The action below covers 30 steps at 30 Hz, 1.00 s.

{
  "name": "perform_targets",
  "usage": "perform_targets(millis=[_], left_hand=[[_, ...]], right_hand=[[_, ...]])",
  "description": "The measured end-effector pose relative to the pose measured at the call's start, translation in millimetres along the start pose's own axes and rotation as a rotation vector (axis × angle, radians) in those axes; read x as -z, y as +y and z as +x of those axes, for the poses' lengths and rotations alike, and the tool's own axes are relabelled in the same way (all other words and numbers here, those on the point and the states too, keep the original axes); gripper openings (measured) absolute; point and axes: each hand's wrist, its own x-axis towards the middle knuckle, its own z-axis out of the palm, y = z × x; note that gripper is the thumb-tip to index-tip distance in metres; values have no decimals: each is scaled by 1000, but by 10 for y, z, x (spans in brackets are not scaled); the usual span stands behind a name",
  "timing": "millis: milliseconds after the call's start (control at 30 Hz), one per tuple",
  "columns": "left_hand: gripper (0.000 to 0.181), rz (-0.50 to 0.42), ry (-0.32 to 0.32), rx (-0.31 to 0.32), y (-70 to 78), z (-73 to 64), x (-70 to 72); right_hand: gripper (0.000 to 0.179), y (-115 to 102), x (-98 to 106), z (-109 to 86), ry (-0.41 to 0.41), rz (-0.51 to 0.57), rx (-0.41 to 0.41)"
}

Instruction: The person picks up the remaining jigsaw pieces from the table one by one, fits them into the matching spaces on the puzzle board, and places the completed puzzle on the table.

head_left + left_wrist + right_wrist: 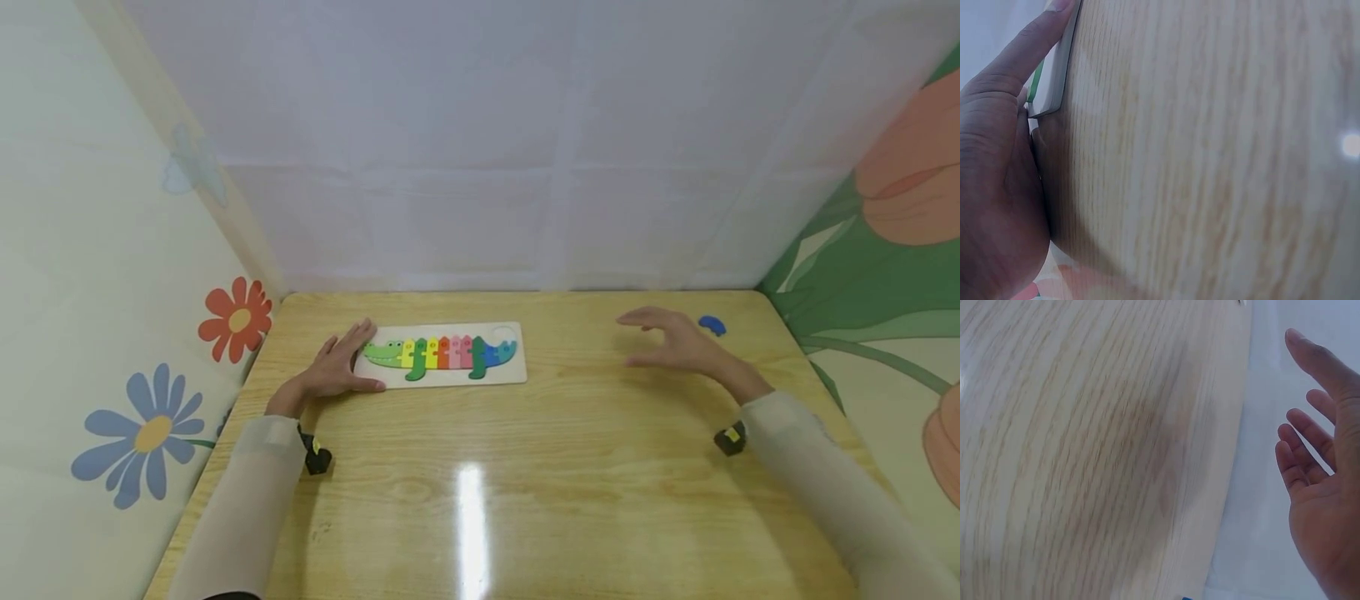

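Observation:
A wooden crocodile puzzle board [450, 385] lies toward the back left of the table, with coloured pieces set in a row between its green head [385, 354] and blue tail end [501, 353]. At the board's left end, my left hand [335, 364] holds it between the thumb on the near edge and the fingers at the far edge. In the left wrist view, the thumb [1025, 47] runs along the board's side. My right hand [667, 340] hovers over the table right of the board, fingers apart and nothing in them. Just beyond its back lies a small dark blue piece [712, 325].
The light wood table [570, 467] ends at a pale cloth wall [465, 217] behind. Flower-printed panels [150, 433] stand along both sides. Black wrist cameras [318, 458] sit on both wrists, low over the table.

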Motion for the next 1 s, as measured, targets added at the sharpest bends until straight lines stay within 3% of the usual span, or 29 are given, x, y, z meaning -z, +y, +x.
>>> perform_targets(millis=[233,567,1000], left_hand=[[125,-5,3,-8,-1,-4,5],[120,22,-24,34,23,10,14],[123,25,0,-5,-47,15,-13]], right_hand=[[74,73,126,-79,-4,-7,-34],[70,189,288,-154,105,-40,74],[70,320,486,-249,105,0,-95]])
